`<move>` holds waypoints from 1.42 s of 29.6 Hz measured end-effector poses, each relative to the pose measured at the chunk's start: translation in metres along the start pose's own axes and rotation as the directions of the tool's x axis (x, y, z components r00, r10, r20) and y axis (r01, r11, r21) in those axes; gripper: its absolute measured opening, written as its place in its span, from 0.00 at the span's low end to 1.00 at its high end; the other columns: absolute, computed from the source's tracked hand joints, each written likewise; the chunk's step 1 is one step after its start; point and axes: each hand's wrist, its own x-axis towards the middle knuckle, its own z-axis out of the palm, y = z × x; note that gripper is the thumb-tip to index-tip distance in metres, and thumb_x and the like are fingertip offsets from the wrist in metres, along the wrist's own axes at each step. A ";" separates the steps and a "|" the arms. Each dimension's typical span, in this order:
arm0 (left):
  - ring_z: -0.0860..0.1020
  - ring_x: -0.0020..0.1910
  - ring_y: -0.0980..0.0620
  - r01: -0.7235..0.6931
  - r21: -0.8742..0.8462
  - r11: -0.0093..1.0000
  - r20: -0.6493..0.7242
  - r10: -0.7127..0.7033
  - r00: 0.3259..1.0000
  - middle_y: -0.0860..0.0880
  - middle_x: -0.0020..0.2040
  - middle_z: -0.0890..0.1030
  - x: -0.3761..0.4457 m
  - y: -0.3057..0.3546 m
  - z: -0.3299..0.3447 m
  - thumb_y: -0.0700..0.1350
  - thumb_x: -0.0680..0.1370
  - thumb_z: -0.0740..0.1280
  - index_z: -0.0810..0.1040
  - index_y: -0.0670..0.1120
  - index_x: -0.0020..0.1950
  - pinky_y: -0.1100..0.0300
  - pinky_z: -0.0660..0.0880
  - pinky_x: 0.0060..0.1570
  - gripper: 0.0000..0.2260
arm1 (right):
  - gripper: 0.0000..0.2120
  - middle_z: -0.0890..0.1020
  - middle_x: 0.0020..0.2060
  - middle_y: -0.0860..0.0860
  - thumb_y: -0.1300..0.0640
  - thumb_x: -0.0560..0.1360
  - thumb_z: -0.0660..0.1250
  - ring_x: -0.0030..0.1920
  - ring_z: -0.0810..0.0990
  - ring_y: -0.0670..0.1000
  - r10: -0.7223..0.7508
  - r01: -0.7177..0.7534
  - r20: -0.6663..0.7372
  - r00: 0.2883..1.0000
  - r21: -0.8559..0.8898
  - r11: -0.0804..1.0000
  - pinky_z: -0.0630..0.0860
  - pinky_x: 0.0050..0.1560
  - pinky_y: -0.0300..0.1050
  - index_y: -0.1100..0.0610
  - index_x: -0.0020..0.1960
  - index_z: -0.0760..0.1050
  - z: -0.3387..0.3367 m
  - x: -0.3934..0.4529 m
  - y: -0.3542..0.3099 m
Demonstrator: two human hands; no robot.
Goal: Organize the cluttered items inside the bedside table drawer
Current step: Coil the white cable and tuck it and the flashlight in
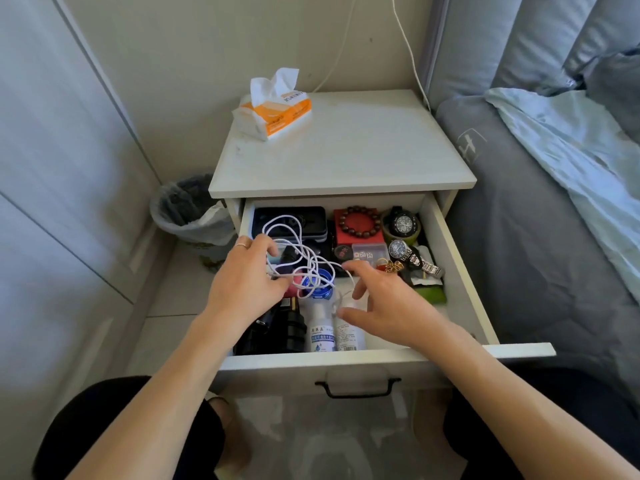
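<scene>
The white bedside drawer [460, 271] stands pulled out and full of clutter. A tangled white cable [294, 237] loops over the middle. My left hand [246, 282] pinches the cable near its lower strands. My right hand [384, 306] hovers over the front of the drawer with fingers spread, and the cable's end trails by its fingertips. Under the hands lie two white bottles [322, 330], a blue round item [318, 285] and black objects [291, 330]. Further back sit a dark case [291, 220], a bead bracelet [360, 221] on a red box, and two watches [403, 223].
A tissue pack [273, 112] lies on the nightstand top [346, 154]. A lined bin [190, 209] stands on the floor to the left. The bed [540, 220] with a grey pillow runs along the right. A cord hangs down the wall behind.
</scene>
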 end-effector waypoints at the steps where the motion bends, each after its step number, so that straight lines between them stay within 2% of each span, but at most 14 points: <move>1: 0.78 0.46 0.47 0.033 0.057 0.998 0.030 -0.035 0.999 0.50 0.52 0.73 -0.005 -0.003 -0.001 0.59 0.71 0.75 0.69 0.51 0.55 0.50 0.76 0.42 0.22 | 0.36 0.79 0.44 0.43 0.37 0.72 0.69 0.40 0.77 0.42 -0.013 0.014 0.032 0.999 -0.052 0.999 0.78 0.42 0.45 0.44 0.74 0.56 0.004 0.005 -0.006; 3: 0.78 0.45 0.46 0.061 0.199 0.978 0.119 -0.086 0.989 0.52 0.47 0.75 -0.010 -0.005 0.002 0.65 0.70 0.72 0.67 0.51 0.58 0.54 0.71 0.36 0.27 | 0.36 0.81 0.39 0.46 0.37 0.72 0.68 0.40 0.80 0.48 -0.017 0.026 0.063 0.998 -0.154 0.988 0.77 0.37 0.48 0.45 0.74 0.56 0.010 0.020 -0.016; 6: 0.80 0.49 0.43 0.049 0.172 0.984 0.201 -0.084 0.976 0.50 0.49 0.78 -0.011 -0.001 0.008 0.59 0.72 0.73 0.67 0.50 0.63 0.54 0.71 0.39 0.26 | 0.21 0.78 0.39 0.49 0.37 0.75 0.64 0.43 0.78 0.54 0.006 0.021 0.080 0.997 -0.332 0.943 0.68 0.35 0.45 0.49 0.60 0.72 0.015 0.044 -0.031; 10: 0.82 0.37 0.49 0.283 -0.198 0.938 0.214 -0.240 0.947 0.49 0.47 0.81 -0.006 -0.005 -0.012 0.54 0.71 0.73 0.70 0.54 0.61 0.57 0.75 0.33 0.22 | 0.17 0.74 0.34 0.51 0.43 0.78 0.62 0.35 0.75 0.54 0.078 -0.057 0.044 0.996 -0.367 0.928 0.65 0.29 0.43 0.56 0.39 0.73 0.015 0.069 -0.040; 14: 0.80 0.28 0.51 0.344 -0.662 0.665 0.170 -0.314 0.934 0.46 0.36 0.85 -0.007 -0.027 -0.048 0.43 0.76 0.70 0.77 0.48 0.56 0.59 0.77 0.27 0.09 | 0.15 0.75 0.29 0.52 0.52 0.75 0.66 0.29 0.72 0.52 0.287 -0.284 0.033 0.957 -0.083 0.955 0.68 0.31 0.42 0.58 0.34 0.70 0.008 0.091 -0.039; 17: 0.80 0.31 0.51 0.348 -0.743 0.571 0.219 -0.284 0.933 0.45 0.39 0.86 -0.016 -0.031 -0.058 0.41 0.78 0.67 0.79 0.48 0.56 0.59 0.76 0.28 0.08 | 0.14 0.82 0.35 0.48 0.46 0.72 0.74 0.32 0.80 0.45 0.230 -0.250 0.134 0.964 0.159 0.955 0.76 0.35 0.40 0.56 0.44 0.78 0.012 0.098 -0.052; 20: 0.79 0.31 0.51 0.402 -0.694 0.598 0.319 -0.245 0.916 0.45 0.41 0.86 -0.016 -0.028 -0.058 0.43 0.78 0.67 0.80 0.48 0.54 0.59 0.74 0.27 0.06 | 0.19 0.82 0.49 0.45 0.44 0.72 0.73 0.50 0.82 0.44 0.138 -0.183 0.202 0.970 0.221 0.958 0.77 0.48 0.38 0.51 0.59 0.78 0.008 0.082 -0.050; 23: 0.78 0.30 0.51 0.389 -0.677 0.625 0.387 -0.146 0.910 0.45 0.42 0.86 -0.018 -0.032 -0.062 0.44 0.78 0.68 0.81 0.51 0.54 0.60 0.72 0.27 0.07 | 0.19 0.81 0.53 0.44 0.47 0.74 0.71 0.53 0.80 0.44 0.126 -0.144 0.092 0.988 0.217 0.966 0.76 0.52 0.39 0.49 0.64 0.75 0.003 0.063 -0.036; 26: 0.77 0.31 0.54 0.300 -0.635 0.712 0.445 0.020 0.895 0.49 0.42 0.86 -0.020 -0.008 -0.041 0.44 0.77 0.70 0.80 0.55 0.55 0.63 0.73 0.28 0.08 | 0.27 0.76 0.61 0.43 0.47 0.75 0.70 0.53 0.78 0.43 0.121 -0.113 -0.084 0.989 0.094 0.989 0.76 0.53 0.42 0.46 0.71 0.65 -0.019 0.025 -0.012; 30: 0.79 0.33 0.55 0.182 -0.599 0.780 0.463 0.152 0.873 0.49 0.46 0.86 -0.019 0.001 -0.027 0.44 0.77 0.73 0.81 0.56 0.56 0.62 0.76 0.38 0.10 | 0.31 0.69 0.66 0.42 0.43 0.73 0.71 0.65 0.68 0.45 -0.022 0.016 -0.047 0.999 -0.141 0.990 0.67 0.63 0.42 0.42 0.72 0.64 -0.026 0.004 -0.008; 31: 0.81 0.37 0.56 0.103 -0.565 0.818 0.513 0.251 0.820 0.50 0.47 0.86 -0.016 0.061 0.003 0.44 0.77 0.73 0.82 0.56 0.56 0.62 0.77 0.42 0.10 | 0.27 0.73 0.62 0.43 0.44 0.72 0.72 0.63 0.70 0.45 0.037 -0.049 -0.115 0.993 -0.103 0.993 0.69 0.61 0.41 0.44 0.68 0.69 -0.052 -0.044 0.032; 34: 0.82 0.48 0.59 -0.026 -0.483 0.875 0.493 0.296 0.818 0.55 0.49 0.84 -0.013 0.058 0.009 0.47 0.75 0.75 0.82 0.58 0.55 0.60 0.77 0.52 0.10 | 0.14 0.78 0.43 0.42 0.44 0.69 0.76 0.46 0.75 0.42 0.003 -0.001 -0.070 0.998 0.017 1.000 0.72 0.45 0.40 0.44 0.52 0.78 -0.049 -0.043 0.031; 38: 0.79 0.40 0.64 -0.174 -0.354 0.919 0.566 0.359 0.742 0.63 0.41 0.80 -0.004 0.086 0.033 0.53 0.76 0.73 0.81 0.63 0.51 0.71 0.71 0.39 0.06 | 0.15 0.78 0.38 0.41 0.36 0.65 0.74 0.40 0.77 0.40 0.146 -0.131 -0.138 0.980 0.117 0.984 0.75 0.34 0.37 0.41 0.47 0.77 -0.065 -0.053 0.053; 42: 0.80 0.39 0.50 -0.066 -0.355 0.933 0.565 0.270 0.780 0.53 0.42 0.82 0.010 0.095 0.043 0.50 0.76 0.74 0.83 0.58 0.49 0.51 0.79 0.43 0.04 | 0.12 0.80 0.39 0.43 0.40 0.71 0.71 0.35 0.79 0.44 0.301 -0.287 -0.140 0.943 0.113 0.951 0.72 0.30 0.35 0.43 0.50 0.75 -0.070 -0.062 0.066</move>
